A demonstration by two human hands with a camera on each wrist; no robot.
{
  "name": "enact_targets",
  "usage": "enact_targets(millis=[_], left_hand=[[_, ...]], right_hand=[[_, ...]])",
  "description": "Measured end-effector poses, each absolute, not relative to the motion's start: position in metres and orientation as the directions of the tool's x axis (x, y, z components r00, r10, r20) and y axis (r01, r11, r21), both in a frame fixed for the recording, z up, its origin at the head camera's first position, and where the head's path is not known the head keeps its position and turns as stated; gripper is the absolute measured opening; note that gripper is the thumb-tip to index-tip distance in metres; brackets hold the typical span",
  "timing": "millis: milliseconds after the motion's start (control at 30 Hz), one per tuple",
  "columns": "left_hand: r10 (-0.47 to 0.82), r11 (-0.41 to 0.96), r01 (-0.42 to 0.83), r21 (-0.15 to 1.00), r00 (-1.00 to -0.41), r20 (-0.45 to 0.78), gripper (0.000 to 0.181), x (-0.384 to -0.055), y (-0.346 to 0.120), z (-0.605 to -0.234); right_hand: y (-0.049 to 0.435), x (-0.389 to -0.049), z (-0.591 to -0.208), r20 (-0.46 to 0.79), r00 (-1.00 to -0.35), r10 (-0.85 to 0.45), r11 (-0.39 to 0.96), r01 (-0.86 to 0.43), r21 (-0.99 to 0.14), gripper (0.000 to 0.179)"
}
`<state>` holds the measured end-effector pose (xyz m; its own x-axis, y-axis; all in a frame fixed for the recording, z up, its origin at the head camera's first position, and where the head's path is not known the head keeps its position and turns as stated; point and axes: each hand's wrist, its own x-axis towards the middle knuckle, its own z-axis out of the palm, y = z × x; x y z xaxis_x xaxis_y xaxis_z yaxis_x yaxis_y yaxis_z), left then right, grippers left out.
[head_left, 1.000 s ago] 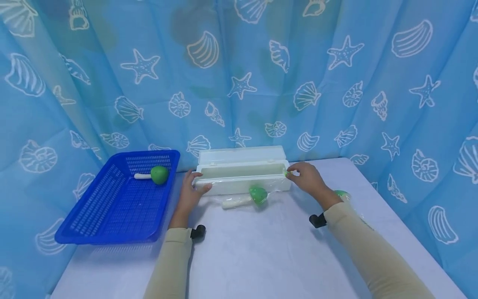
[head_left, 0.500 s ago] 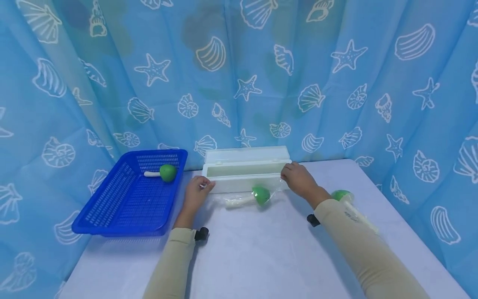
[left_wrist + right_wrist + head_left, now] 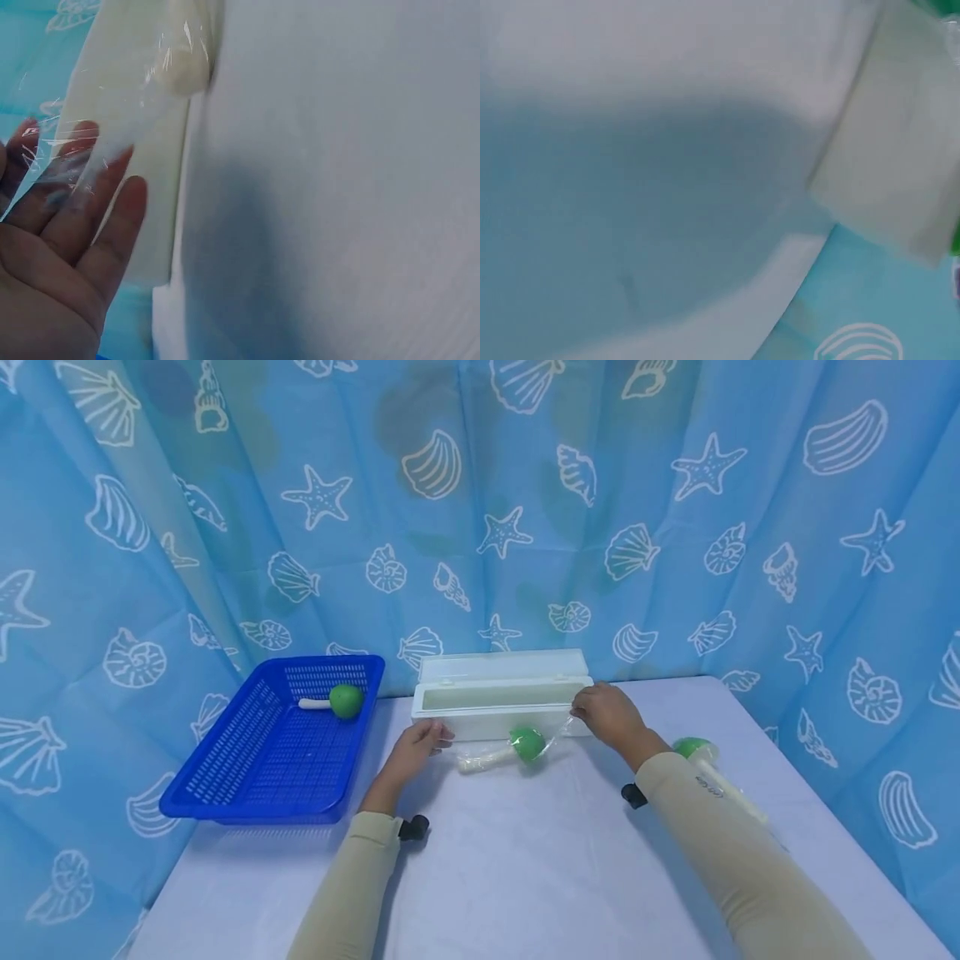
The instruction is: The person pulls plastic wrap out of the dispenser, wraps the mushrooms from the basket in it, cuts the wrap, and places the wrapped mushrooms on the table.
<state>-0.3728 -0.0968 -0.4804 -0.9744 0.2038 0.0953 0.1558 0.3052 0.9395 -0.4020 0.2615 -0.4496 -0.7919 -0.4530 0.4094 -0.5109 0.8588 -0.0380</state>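
A tool with a white handle and rounded green head (image 3: 527, 743) lies wrapped in clear plastic film (image 3: 557, 735), just before the long white box (image 3: 510, 724). My left hand (image 3: 415, 749) pinches the film's left end beside the box's front left corner; in the left wrist view, film stretches across the fingers (image 3: 112, 225) toward the handle's end. At the box's right end, my right hand (image 3: 609, 714) pinches the other end of the film, which slants down to the green head. The right wrist view does not show that hand's grip.
The box's lid (image 3: 502, 666) is raised at the back. On the left, a blue plastic basket (image 3: 273, 818) holds a similar green-headed tool (image 3: 346, 702). Another wrapped one (image 3: 693, 747) lies beyond my right forearm. A blue shell-patterned curtain (image 3: 480, 527) hangs behind the white-covered table (image 3: 517, 877).
My right hand has left the box's right edge and pulled the film up taut at that side. My left hand has come off the box's left corner, slightly down and toward the film.
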Motion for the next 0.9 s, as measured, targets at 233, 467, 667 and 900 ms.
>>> enact_targets(millis=[233,467,667,900], left_hand=[[0.261,0.214,0.090,0.973,-0.965,0.032,0.040,-0.370,-0.093,-0.479],[0.282,0.262,0.052,0.964,-0.959,-0.025,0.050,-0.372,-0.089,-0.487],[0.296,0.338,0.079,0.938,-0.955,-0.026,0.034,-0.370,-0.084,-0.487],[0.167,0.398,0.124,0.909,-0.984,0.061,0.029,-0.374,-0.087,-0.489]], right_hand=[[0.262,-0.395,-0.466,0.513,-0.648,-0.563,0.772,-0.634,0.045,0.009],[0.258,-0.391,-0.471,0.599,-0.492,-0.632,0.711,-0.676,0.194,0.014],[0.256,-0.383,-0.475,0.600,-0.466,-0.650,0.723,-0.621,0.302,0.022],[0.252,-0.375,-0.478,0.569,-0.560,-0.602,0.778,-0.572,0.260,0.020]])
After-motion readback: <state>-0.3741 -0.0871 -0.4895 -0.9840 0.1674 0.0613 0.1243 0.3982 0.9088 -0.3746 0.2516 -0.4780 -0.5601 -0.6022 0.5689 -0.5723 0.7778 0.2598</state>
